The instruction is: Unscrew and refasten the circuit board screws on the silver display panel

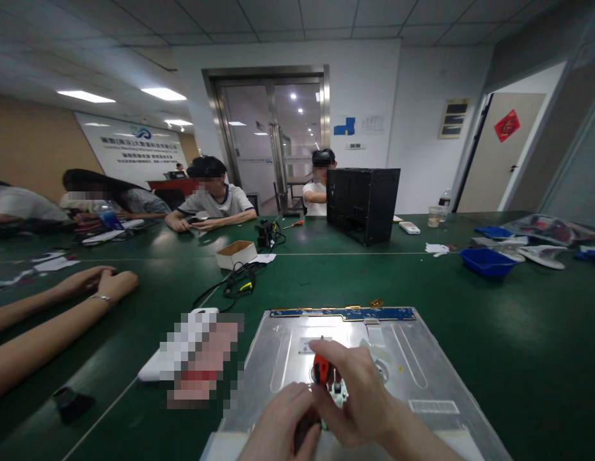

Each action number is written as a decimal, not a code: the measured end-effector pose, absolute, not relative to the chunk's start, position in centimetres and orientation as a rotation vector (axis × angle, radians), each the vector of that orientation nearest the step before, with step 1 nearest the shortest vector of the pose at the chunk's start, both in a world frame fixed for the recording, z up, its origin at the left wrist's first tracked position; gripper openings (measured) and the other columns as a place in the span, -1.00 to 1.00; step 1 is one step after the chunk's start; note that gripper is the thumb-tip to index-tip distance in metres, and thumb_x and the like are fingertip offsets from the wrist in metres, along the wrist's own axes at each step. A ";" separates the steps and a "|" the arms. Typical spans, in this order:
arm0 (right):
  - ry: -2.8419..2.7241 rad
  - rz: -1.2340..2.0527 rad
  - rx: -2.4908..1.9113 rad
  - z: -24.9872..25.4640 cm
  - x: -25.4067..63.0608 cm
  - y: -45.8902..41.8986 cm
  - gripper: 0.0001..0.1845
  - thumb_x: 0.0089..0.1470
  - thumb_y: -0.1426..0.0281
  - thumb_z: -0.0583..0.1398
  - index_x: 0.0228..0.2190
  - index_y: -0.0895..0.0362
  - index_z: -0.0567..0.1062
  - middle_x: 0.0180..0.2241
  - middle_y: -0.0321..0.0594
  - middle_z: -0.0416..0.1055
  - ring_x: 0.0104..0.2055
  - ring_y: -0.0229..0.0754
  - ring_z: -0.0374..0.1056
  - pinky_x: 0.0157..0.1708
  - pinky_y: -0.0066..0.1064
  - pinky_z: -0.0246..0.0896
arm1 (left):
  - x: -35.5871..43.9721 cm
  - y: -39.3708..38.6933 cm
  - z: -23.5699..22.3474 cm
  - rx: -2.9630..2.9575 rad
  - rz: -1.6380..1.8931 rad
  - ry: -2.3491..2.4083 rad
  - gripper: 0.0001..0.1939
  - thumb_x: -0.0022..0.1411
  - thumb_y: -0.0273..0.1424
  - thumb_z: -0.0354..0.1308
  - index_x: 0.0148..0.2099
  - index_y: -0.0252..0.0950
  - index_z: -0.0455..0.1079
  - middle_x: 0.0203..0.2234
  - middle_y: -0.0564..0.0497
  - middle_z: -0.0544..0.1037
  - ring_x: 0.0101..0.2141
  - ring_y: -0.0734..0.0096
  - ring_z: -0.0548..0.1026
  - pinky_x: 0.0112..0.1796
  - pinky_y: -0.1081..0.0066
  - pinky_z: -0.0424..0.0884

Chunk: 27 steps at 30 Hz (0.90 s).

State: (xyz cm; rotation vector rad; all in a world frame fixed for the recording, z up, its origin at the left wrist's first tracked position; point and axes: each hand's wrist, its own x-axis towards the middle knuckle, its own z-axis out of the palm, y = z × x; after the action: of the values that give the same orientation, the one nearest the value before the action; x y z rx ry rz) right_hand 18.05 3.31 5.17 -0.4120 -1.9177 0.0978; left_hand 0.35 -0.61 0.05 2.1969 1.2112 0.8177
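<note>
Screwdriver (pixel 321 369) sits in my right hand's (pixel 359 394) grasp over the panel (pixel 441 378), toward the table's (pixel 542 358) near edge; left hand (pixel 283 419), I can't tell.

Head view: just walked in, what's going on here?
The person's right hand holds a red-and-black tool over a flat metal panel on the green table. The left hand is close beside it; its grip is hidden. A blue circuit strip runs along the panel's far edge. The hands hide whether the tool touches anything.
</note>
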 end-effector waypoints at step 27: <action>-1.937 0.092 -0.433 5.3 18.1 3.3 -0.54 0.20 0.45 0.03 0.14 0.18 0.21 -0.38 -0.23 0.47 -0.52 -0.23 0.33 -0.55 -0.39 0.22 | 0.4 -0.6 -0.1 2.193 0.779 1.194 -0.80 0.16 -0.56 0.07 -0.18 -0.24 0.43 -0.27 -0.05 0.54 -0.27 0.26 0.48 -0.21 0.39 0.42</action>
State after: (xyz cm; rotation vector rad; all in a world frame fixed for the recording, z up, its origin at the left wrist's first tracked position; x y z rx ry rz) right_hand 18.13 3.27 5.32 -0.4327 -1.9375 0.0919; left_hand 0.42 -0.59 -0.11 2.1933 1.1936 0.7794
